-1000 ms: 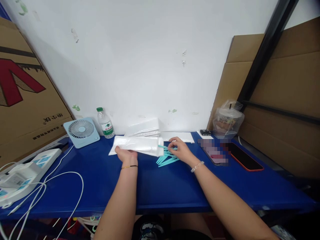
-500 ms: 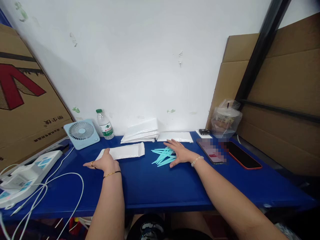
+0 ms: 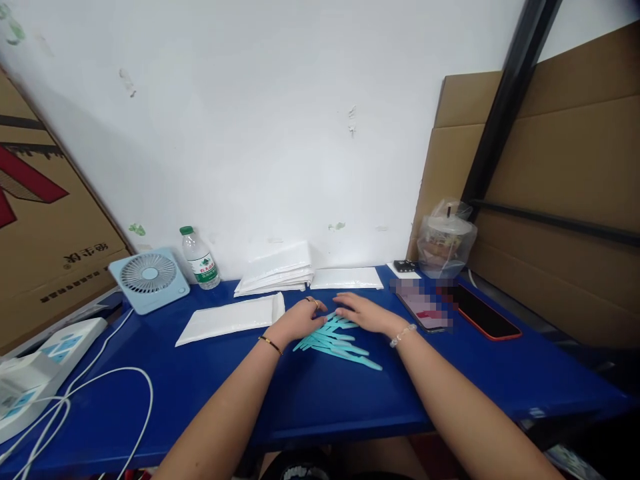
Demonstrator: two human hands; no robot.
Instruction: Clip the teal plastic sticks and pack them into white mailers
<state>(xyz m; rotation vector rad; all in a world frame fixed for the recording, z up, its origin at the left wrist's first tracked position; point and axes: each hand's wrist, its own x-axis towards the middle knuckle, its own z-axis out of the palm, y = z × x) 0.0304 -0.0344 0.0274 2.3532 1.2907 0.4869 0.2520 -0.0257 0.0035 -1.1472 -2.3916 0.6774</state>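
Observation:
A loose pile of slim turquoise plastic sticks [image 3: 345, 345], shaped like eyebrow razors, lies fanned out on the blue table [image 3: 345, 400]. At the pile's far left edge is my left hand [image 3: 301, 320], fingers stretched and thumb touching or just over the sticks. My right hand [image 3: 366, 313] rests at the far right edge, palm down with fingers apart, their tips over the top of the pile. Neither hand grips a stick. To the left of my left hand, a white padded mailer [image 3: 227, 319] lies flat with its flap end to the right.
Behind my hands are a stack of white mailers [image 3: 275, 267] and a single mailer [image 3: 347, 278]. A blue fan [image 3: 149, 275], a water bottle [image 3: 200, 260] and a power strip [image 3: 65, 353] with cables stand left. Two phones [image 3: 487, 313] and a bagged cup [image 3: 445, 243] are on the right.
My left hand has left the white mailer and moved right to the sticks. The mailer now lies turned slightly. The sticks are spread nearer to me, and my right hand has shifted a little.

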